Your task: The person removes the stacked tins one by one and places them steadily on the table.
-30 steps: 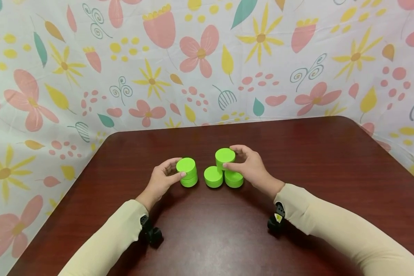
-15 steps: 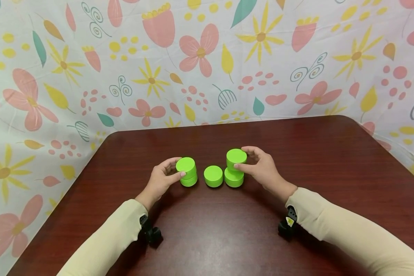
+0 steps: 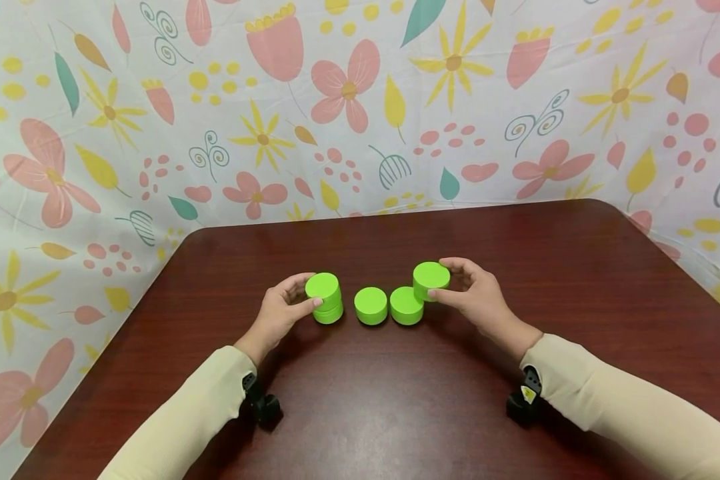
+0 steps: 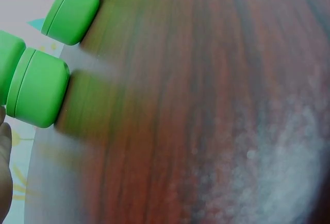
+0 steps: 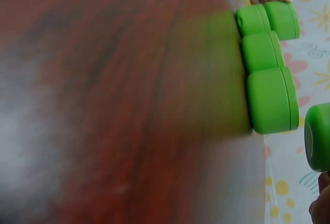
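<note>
Several small round green lidded jars are on the dark table. At the left, my left hand (image 3: 274,312) holds the upper jar (image 3: 322,287) of a two-high stack between thumb and fingers, over the lower jar (image 3: 329,314). Two more stand side by side: a middle jar (image 3: 371,307) and a right jar (image 3: 405,307). My right hand (image 3: 480,299) grips another jar (image 3: 431,278), raised above and to the right of that right jar. In the right wrist view this gripped jar (image 5: 319,136) is in the air, apart from the standing row.
The brown wooden table (image 3: 384,413) stretches to a rounded far edge. Behind it hangs a white flowered cloth (image 3: 360,160). Dark wrist cameras, left (image 3: 267,410) and right (image 3: 522,405), hang below the sleeves.
My right hand has carried its jar rightward, from above the gap between the two standing jars to past the right one. The left hand has stayed on its stack.
</note>
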`<state>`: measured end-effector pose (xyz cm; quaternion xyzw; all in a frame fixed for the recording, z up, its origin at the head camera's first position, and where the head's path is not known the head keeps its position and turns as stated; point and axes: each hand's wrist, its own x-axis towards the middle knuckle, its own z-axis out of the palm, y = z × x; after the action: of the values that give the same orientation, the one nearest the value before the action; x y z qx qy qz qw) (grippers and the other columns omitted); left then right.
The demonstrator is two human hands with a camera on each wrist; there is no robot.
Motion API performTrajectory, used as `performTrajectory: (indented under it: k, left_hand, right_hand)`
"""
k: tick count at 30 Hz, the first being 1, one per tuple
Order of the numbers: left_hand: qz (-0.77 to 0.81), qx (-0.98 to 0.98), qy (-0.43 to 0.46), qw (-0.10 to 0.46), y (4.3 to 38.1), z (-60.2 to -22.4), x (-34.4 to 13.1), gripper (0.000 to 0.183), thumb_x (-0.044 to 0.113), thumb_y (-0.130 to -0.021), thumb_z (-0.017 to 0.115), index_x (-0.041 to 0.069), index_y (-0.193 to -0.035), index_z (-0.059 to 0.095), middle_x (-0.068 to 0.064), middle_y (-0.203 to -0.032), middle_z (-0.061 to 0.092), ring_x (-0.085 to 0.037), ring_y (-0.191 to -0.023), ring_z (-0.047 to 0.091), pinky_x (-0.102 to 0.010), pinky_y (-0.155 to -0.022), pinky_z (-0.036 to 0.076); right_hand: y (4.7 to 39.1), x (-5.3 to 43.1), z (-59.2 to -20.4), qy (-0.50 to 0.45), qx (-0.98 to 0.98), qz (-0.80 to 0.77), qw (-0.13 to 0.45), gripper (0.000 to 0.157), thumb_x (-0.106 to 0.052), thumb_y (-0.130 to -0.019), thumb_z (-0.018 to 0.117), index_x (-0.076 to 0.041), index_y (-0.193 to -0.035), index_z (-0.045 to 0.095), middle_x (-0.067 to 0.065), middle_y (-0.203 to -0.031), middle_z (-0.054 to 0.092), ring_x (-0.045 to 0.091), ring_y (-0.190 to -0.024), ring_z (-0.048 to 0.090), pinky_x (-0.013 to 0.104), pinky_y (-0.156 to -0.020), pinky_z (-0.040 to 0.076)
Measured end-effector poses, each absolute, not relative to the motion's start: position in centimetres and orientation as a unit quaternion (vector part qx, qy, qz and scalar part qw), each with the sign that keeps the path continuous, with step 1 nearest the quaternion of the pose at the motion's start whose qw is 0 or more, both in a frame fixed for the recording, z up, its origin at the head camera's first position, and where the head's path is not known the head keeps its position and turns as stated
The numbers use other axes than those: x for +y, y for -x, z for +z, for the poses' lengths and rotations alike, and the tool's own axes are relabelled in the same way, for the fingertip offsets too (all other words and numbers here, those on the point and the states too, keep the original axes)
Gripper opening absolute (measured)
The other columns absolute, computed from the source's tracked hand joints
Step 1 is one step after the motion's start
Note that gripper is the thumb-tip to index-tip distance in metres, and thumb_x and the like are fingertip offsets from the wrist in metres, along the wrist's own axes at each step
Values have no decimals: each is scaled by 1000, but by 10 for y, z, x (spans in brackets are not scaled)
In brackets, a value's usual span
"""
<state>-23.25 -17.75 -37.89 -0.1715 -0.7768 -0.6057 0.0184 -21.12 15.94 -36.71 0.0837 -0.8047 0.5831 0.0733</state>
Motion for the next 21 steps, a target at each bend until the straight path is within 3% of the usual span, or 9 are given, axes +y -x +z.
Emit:
performTrajectory:
  k: [9, 21]
  left_hand:
    - [-606, -778, 162, 13, 231, -378, -178, 47, 6, -80, 71, 4, -124, 56, -15, -114, 63, -14, -100, 59, -23, -84, 46]
    - [-599, -785, 157, 15, 233, -376, -177, 46, 6, -80, 72, 5, -124, 57, -17, -114, 63, -21, -103, 58, -29, -86, 45]
  right_hand:
    - [207, 170, -371, -87, -774, 625, 60, 55, -4, -75, 74, 3, -123, 48, -13, -100, 57, 1, -89, 56, 14, -70, 48]
    - [206, 178, -380, -69, -789, 610, 32, 57, -5, -75, 75, 2, -124, 49, -11, -101, 56, 1, -91, 55, 14, -74, 47]
